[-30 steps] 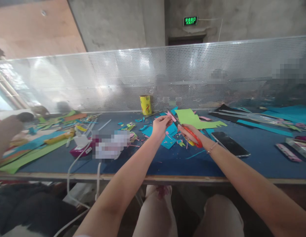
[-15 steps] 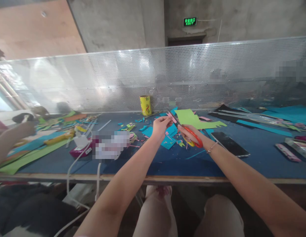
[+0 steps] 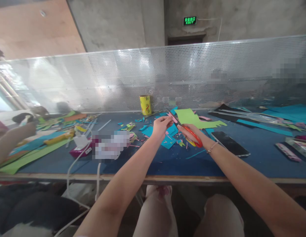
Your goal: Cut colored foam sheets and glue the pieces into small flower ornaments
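Above the table (image 3: 167, 168), between its near and far edges, the left hand (image 3: 160, 126) pinches a small pink paper (image 3: 173, 118) in its grip. The right hand (image 3: 188, 131) has its grip around red-handled scissors (image 3: 198, 141), blades against that paper. By the far edge stands a yellow cylinder (image 3: 145, 105), its print too small to read. Beyond, a green-lit sign (image 3: 189, 21) reads "安全出口 EXIT".

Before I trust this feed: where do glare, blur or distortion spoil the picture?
Head view throughout: glare spots the perforated panel; the window at left is washed out; pixel blocks mask an area beside the purple socket box; the pink paper in the left hand and the scissors in the right hand look soft; the forearms look stretched.
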A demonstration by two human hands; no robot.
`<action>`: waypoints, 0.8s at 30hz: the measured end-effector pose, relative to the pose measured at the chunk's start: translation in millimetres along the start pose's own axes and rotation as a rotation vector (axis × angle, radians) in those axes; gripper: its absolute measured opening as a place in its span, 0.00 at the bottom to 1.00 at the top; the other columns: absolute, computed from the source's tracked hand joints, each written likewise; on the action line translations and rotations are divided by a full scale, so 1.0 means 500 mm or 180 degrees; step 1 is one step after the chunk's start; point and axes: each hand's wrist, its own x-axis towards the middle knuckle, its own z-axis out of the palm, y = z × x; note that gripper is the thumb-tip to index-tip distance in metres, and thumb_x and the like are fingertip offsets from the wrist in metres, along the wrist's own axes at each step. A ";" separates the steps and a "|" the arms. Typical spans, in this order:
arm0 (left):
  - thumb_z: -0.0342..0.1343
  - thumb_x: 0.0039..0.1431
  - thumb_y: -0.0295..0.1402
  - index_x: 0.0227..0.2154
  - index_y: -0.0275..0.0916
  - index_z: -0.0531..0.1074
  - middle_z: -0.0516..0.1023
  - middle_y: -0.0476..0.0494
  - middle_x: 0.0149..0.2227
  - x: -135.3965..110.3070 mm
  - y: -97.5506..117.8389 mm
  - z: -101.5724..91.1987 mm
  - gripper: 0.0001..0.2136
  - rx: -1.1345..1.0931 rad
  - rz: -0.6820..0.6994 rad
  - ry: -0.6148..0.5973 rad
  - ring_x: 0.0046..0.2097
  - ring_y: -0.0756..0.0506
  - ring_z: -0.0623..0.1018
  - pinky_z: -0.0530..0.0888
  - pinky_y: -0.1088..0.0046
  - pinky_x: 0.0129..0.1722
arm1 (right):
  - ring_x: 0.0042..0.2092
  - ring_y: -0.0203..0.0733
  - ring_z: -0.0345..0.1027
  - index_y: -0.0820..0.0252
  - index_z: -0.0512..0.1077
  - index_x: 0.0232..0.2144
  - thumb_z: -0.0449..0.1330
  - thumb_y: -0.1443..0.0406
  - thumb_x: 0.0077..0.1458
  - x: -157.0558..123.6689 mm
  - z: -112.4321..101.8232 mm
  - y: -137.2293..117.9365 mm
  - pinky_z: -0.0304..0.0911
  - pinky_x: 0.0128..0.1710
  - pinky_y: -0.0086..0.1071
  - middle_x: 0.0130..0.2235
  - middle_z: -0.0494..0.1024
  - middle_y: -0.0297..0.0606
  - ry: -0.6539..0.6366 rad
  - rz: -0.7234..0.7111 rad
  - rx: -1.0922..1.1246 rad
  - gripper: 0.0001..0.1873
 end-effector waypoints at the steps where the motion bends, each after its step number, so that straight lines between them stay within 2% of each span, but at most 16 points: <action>1: 0.61 0.38 0.30 0.20 0.32 0.70 0.71 0.48 0.20 0.000 0.001 0.000 0.07 -0.0018 -0.0014 -0.0011 0.23 0.54 0.70 0.68 0.75 0.31 | 0.16 0.29 0.53 0.62 0.63 0.23 0.48 0.46 0.46 -0.001 0.000 -0.001 0.50 0.15 0.24 0.15 0.59 0.27 0.0005 -0.0025 -0.0017 0.23; 13: 0.61 0.39 0.29 0.20 0.32 0.70 0.72 0.47 0.21 -0.006 0.009 0.001 0.06 -0.0098 -0.0128 -0.0023 0.24 0.54 0.71 0.69 0.75 0.32 | 0.16 0.29 0.52 0.61 0.63 0.24 0.48 0.47 0.47 -0.012 0.002 -0.018 0.50 0.15 0.25 0.15 0.59 0.29 0.0025 -0.0062 -0.0089 0.23; 17: 0.61 0.38 0.30 0.20 0.32 0.70 0.71 0.48 0.20 -0.004 0.006 0.001 0.07 -0.0087 -0.0154 -0.0015 0.23 0.54 0.70 0.69 0.75 0.32 | 0.14 0.28 0.49 0.61 0.62 0.25 0.48 0.48 0.48 -0.013 0.002 -0.019 0.48 0.13 0.25 0.15 0.58 0.27 -0.0105 0.0153 0.0276 0.21; 21: 0.61 0.37 0.30 0.19 0.33 0.70 0.71 0.48 0.19 -0.004 0.000 0.002 0.07 -0.0065 -0.0151 -0.0123 0.23 0.54 0.70 0.69 0.75 0.31 | 0.13 0.28 0.48 0.60 0.62 0.26 0.49 0.49 0.48 -0.011 -0.001 -0.012 0.47 0.12 0.24 0.14 0.56 0.25 -0.0321 0.0176 0.0676 0.20; 24: 0.62 0.36 0.30 0.19 0.33 0.70 0.70 0.49 0.18 -0.005 -0.003 0.002 0.07 0.0008 -0.0117 -0.0177 0.23 0.54 0.70 0.68 0.75 0.30 | 0.13 0.28 0.48 0.60 0.61 0.26 0.50 0.49 0.47 -0.011 -0.003 -0.014 0.46 0.12 0.24 0.14 0.56 0.25 -0.0280 0.0243 0.0758 0.19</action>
